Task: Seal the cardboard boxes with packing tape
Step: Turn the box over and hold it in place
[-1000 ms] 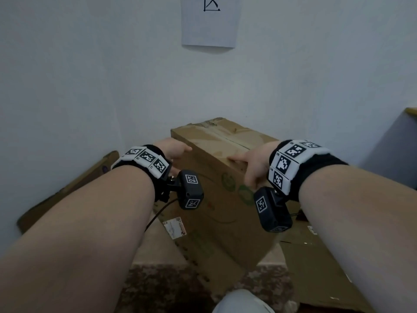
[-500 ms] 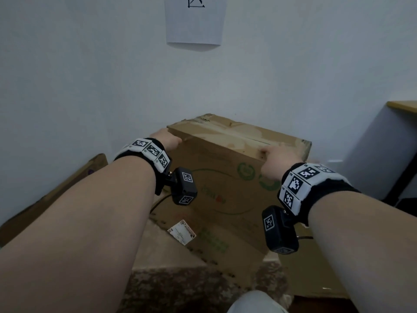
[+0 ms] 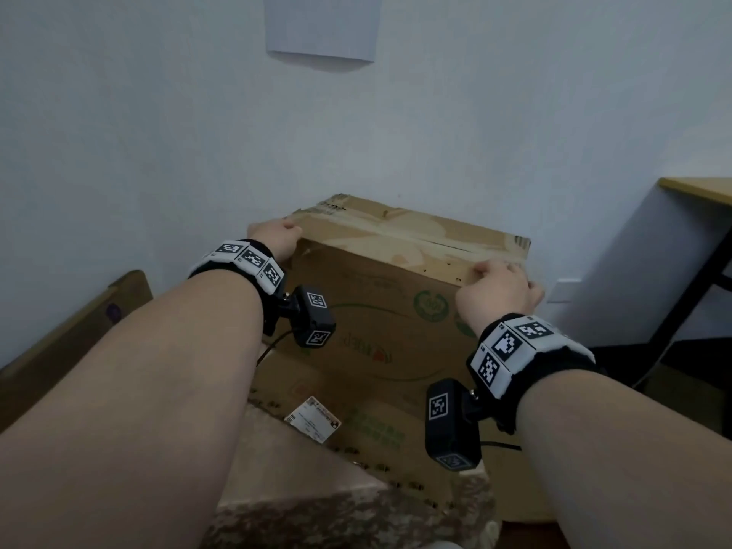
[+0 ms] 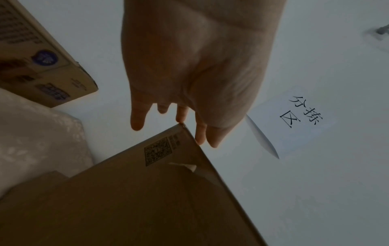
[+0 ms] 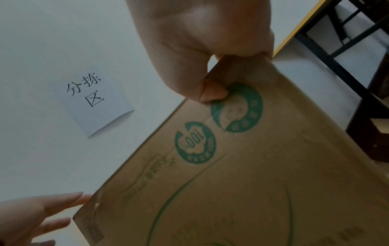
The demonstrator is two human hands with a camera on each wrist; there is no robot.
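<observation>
Against the white wall (image 3: 158,132), the cardboard box (image 3: 380,311) stands on top of another flattened-looking carton (image 3: 356,425), its top flaps closed and its printed face turned toward me. From here I see my left hand (image 3: 273,241) at the box's upper left corner; the left wrist view shows its fingers (image 4: 138,119) straight and spread, reaching past the corner, 1 or 2 of them touching the edge. My right hand (image 3: 497,289) is on the upper right corner, and the right wrist view shows it curled over the top edge with the thumb (image 5: 210,92) pressed on the front face beside a round green logo (image 5: 236,107), so it grips the box there. A second green logo marked 100% (image 5: 195,143) sits just beside the first. A white paper sign (image 5: 95,99) with 3 black characters hangs on the wall above. A shipping label (image 3: 313,420) lies on the lower carton. A wooden-topped desk (image 3: 697,190) stands to the right.
</observation>
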